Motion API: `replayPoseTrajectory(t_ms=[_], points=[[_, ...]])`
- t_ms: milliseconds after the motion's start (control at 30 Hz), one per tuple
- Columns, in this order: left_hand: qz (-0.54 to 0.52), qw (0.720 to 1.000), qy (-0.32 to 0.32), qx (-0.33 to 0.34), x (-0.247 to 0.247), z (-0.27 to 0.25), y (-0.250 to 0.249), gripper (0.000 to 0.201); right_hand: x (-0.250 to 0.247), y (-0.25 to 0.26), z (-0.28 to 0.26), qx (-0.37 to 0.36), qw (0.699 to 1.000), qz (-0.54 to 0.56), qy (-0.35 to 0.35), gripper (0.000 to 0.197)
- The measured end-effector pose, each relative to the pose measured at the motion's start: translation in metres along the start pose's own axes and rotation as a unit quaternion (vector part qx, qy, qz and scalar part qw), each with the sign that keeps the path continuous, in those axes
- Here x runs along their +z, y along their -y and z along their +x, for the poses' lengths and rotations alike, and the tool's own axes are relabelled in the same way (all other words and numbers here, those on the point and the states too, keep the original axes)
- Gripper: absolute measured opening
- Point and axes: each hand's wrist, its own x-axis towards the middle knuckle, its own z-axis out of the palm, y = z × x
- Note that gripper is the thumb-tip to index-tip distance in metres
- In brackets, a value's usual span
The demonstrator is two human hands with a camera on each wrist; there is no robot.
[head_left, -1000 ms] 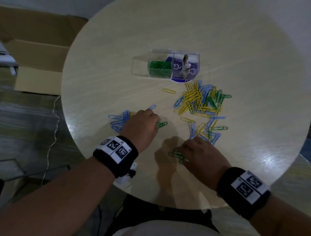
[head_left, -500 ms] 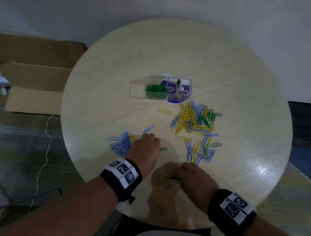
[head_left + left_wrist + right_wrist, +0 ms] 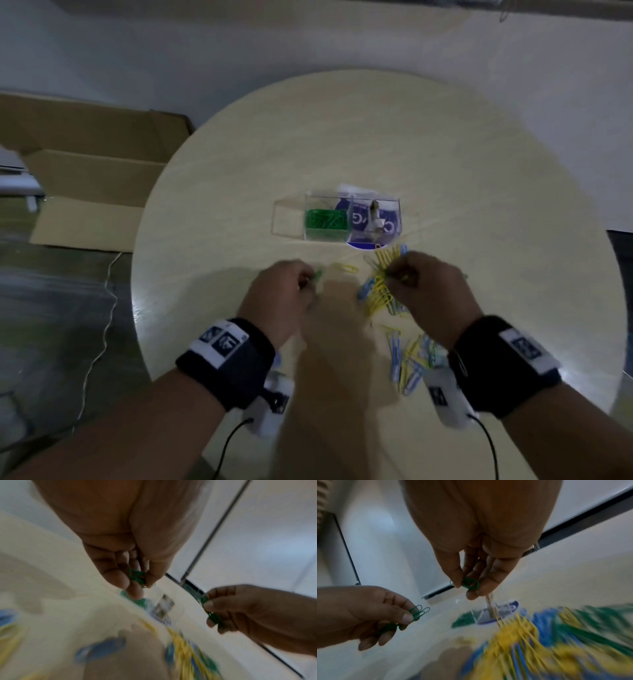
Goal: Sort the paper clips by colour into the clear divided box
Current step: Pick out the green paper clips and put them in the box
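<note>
I am holding both hands above the round pale wooden worktop (image 3: 479, 192), side by side and apart. My left hand (image 3: 281, 301) is pinching a small bunch of green wire paper clips (image 3: 418, 613) between thumb and fingertips; in the right wrist view their long axes are running from about 8 o'clock to 2 o'clock, rounded ends pointing toward 2 o'clock, out past my thumb. My right hand (image 3: 433, 294) is pinching another few green clips (image 3: 471, 584) between thumb and forefinger, bunched so that I cannot tell which way they point.

The clear divided plastic box (image 3: 352, 219) is sitting on the worktop at 12 o'clock from my hands, its long axis running 9 o'clock to 3 o'clock. Its middle compartment is holding a heap of sorted green clips (image 3: 325, 221); the open clear section at the 9 o'clock end is showing only worktop through it, and a blue printed disc (image 3: 359, 219) is showing through the 3 o'clock compartment.

A loose heap of yellow and blue paper clips (image 3: 380, 287) is lying just beside my right hand at its 9 o'clock, with more scattered clips (image 3: 411, 363) at 6 o'clock near my right wrist. A single yellow clip (image 3: 344, 268) is lying between my hands, lengthwise from 10 o'clock to 4 o'clock. A flattened brown cardboard box (image 3: 85, 171) is lying on the floor at 9 o'clock of the worktop.
</note>
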Motion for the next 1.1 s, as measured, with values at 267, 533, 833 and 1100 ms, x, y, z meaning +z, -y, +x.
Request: replayPoseTrajectory(t_ms=[267,533,833,1100], points=[[-0.031,0.991,-0.121,-0.046,-0.025,0.086,-0.022,0.019,0.007,0.045,0.102,0.01,0.999,-0.026,0.036,0.008],[-0.041,0.99,-0.126,-0.044,-0.021,0.096,-0.037,0.03,0.008,0.054,0.109,-0.007,1.0,-0.018,0.006,0.024],[0.133,0.991,-0.009,-0.021,0.008,0.03,0.02,0.019,0.001,-0.056,-0.013,-0.037,0.992,-0.114,-0.047,0.032],[0.263,0.959,0.037,0.101,0.039,-0.019,0.028,0.036,0.06,-0.061,-0.087,-0.134,0.944,-0.233,0.192,0.081]])
